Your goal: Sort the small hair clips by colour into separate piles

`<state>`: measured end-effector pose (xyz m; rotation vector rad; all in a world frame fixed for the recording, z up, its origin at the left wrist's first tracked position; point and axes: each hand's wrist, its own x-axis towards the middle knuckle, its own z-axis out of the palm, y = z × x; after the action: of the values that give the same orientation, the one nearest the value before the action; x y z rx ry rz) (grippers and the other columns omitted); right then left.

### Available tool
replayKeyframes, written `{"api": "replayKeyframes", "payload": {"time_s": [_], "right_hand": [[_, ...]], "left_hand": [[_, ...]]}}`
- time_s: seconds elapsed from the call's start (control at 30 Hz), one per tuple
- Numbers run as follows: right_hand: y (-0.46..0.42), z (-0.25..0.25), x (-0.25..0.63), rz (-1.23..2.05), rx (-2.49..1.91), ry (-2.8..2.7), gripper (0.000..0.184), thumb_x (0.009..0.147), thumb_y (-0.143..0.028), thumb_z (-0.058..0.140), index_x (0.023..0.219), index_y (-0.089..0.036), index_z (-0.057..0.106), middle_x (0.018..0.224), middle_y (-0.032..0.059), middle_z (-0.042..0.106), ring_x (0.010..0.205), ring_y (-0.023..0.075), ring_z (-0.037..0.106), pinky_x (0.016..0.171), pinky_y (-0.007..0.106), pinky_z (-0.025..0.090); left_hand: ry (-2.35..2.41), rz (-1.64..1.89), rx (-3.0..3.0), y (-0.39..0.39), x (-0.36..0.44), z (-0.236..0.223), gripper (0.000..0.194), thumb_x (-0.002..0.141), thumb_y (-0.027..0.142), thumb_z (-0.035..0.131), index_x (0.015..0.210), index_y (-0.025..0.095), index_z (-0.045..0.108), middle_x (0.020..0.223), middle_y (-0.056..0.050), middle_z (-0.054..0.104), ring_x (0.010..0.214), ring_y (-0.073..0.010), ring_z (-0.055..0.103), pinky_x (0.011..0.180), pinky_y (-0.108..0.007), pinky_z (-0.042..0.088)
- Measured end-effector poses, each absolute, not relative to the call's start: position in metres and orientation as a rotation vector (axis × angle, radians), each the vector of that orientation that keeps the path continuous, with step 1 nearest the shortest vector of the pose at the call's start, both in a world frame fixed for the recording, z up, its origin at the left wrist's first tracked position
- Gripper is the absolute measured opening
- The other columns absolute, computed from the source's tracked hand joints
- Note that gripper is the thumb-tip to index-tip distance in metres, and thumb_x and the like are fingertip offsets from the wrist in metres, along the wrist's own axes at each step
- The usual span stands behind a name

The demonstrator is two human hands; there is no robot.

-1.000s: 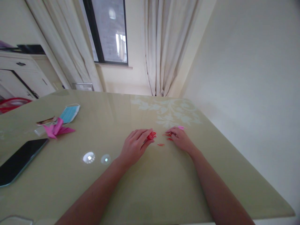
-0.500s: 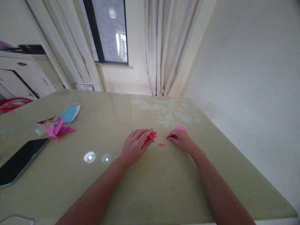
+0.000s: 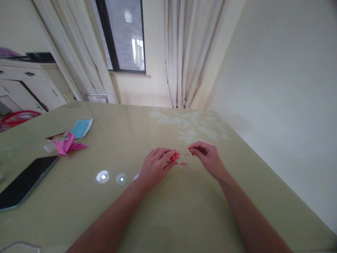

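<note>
My left hand (image 3: 158,164) is closed around a small bundle of red, thin-stranded pieces (image 3: 174,156), its ends poking out past the fingertips just above the table. To the right, my right hand (image 3: 206,154) pinches a tiny red piece (image 3: 191,150) between thumb and forefinger. Between the hands, a loose red sliver (image 3: 183,163) lies on the glossy table (image 3: 168,218). Another short red bit (image 3: 187,154) rests a little farther back. The pieces are too small for me to tell their exact kind.
A folded pink paper shape (image 3: 68,144) lies at the left, near a blue face mask (image 3: 81,128) and a printed card (image 3: 55,136). A dark phone (image 3: 27,181) sits nearer. The wall (image 3: 284,105) borders the table's right side.
My right hand has risen from the tabletop with a tiny red piece in its fingertips, and it now covers the pink bit behind it. My left hand keeps its hold.
</note>
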<state>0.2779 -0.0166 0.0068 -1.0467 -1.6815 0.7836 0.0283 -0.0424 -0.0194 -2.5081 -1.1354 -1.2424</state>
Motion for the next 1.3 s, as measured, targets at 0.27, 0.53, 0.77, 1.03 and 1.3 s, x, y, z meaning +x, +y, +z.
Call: {"api": "replayKeyframes", "payload": {"time_s": [0.27,0.53,0.77,1.03,1.3], "right_hand": [[-0.042,0.004,0.237,0.793,-0.899,-1.621,0.012,0.093,-0.036,0.077,0.091,-0.025,0.081,0.085,0.0038,0.076,0.079,0.0185,0.070,0.071,0.031,0.059],[-0.041,0.002,0.239,0.815,-0.940,-1.547,0.018,0.088,-0.041,0.082,0.087,-0.024,0.078,0.080,0.0029,0.075,0.073,0.0179,0.070,0.070,0.031,0.061],[-0.039,-0.001,0.241,0.788,-0.862,-1.579,0.015,0.088,-0.039,0.083,0.086,-0.025,0.078,0.082,0.0038,0.074,0.077,0.0190,0.070,0.073,0.033,0.061],[-0.033,-0.001,0.247,0.779,-0.871,-1.609,0.012,0.084,-0.038,0.087,0.082,-0.027,0.083,0.085,0.0035,0.069,0.078,0.0170,0.066,0.067,0.030,0.056],[-0.033,-0.001,0.250,0.905,-0.959,-1.637,0.015,0.083,-0.039,0.087,0.082,-0.024,0.084,0.076,0.0022,0.071,0.069,0.0155,0.065,0.062,0.028,0.053]], "left_hand": [[-1.125,-1.268,-2.600,-0.050,0.035,-0.020,0.036,0.100,0.043,0.066,0.129,0.021,0.066,0.110,-0.010,0.076,0.098,-0.0235,0.071,0.087,-0.039,0.059],[-1.130,-1.322,-2.605,-0.049,0.037,-0.022,0.036,0.101,0.042,0.065,0.131,0.023,0.067,0.112,-0.011,0.077,0.101,-0.0238,0.072,0.091,-0.040,0.061],[-1.127,-1.362,-2.608,-0.050,0.037,-0.021,0.036,0.101,0.040,0.065,0.133,0.023,0.064,0.114,-0.010,0.076,0.104,-0.0236,0.072,0.092,-0.040,0.061],[-1.112,-1.370,-2.600,-0.050,0.036,-0.020,0.034,0.101,0.038,0.066,0.131,0.023,0.065,0.115,-0.010,0.076,0.104,-0.0232,0.072,0.092,-0.039,0.060],[-1.091,-1.329,-2.580,-0.048,0.034,-0.022,0.032,0.101,0.038,0.066,0.129,0.022,0.066,0.114,-0.010,0.077,0.102,-0.0234,0.072,0.092,-0.039,0.060]]}}
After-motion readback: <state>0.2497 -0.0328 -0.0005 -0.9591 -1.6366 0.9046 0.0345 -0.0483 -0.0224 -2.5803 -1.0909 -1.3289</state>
